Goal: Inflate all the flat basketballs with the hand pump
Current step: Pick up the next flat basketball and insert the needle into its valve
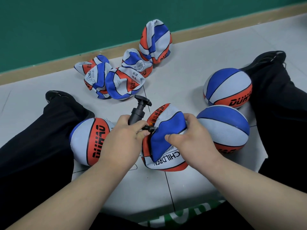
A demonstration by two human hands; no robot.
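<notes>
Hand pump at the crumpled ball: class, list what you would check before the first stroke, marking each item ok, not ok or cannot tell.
1. Pump held firmly: ok, the left hand grips the barrel of the hand pump.
2. Ball steadied: ok, the right hand pinches the crumpled ball.
3. Needle seated in the valve: cannot tell; the needle meets the ball, but the fingers hide how deep it sits.
4. A hand on the pump handle: not ok, neither hand is there.
5. Next flat balls in sight: ok, a pile lies ahead near the wall.
</notes>
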